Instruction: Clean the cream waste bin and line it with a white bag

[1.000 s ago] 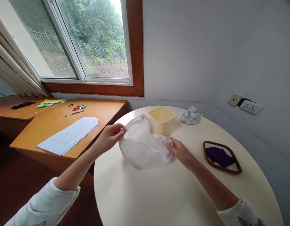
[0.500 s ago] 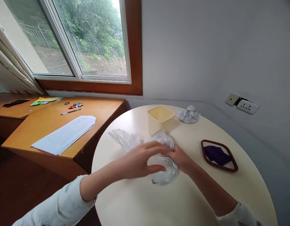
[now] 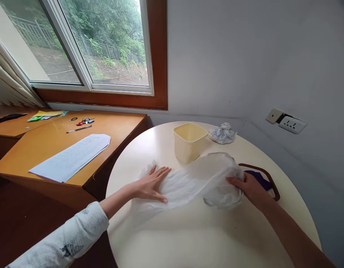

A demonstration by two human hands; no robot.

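Note:
A thin white plastic bag point(image 3: 185, 184) stretches sideways over the round table point(image 3: 205, 238). My left hand point(image 3: 152, 184) lies on the bag's left end with its fingers spread, pressing it against the tabletop. At the other end my right hand point(image 3: 248, 186) is closed on the bunched plastic, thumb on top. Something clear and rounded shows through the bag below my right hand; I cannot make out what it is. Behind the bag stands a pale yellow square container point(image 3: 188, 145), upright with its top open.
A knotted whitish bag point(image 3: 223, 133) sits at the table's back edge. Partly behind my right hand lies a brown frame point(image 3: 275, 190) with purple cloth point(image 3: 259, 179). On the wooden desk point(image 3: 121, 126) at left are papers point(image 3: 73, 156), a pen point(image 3: 79, 129) and keys point(image 3: 85, 121).
My right hand has moved right, drawing the bag out lengthwise. My left hand has come down flat on its left end. The view has shifted slightly.

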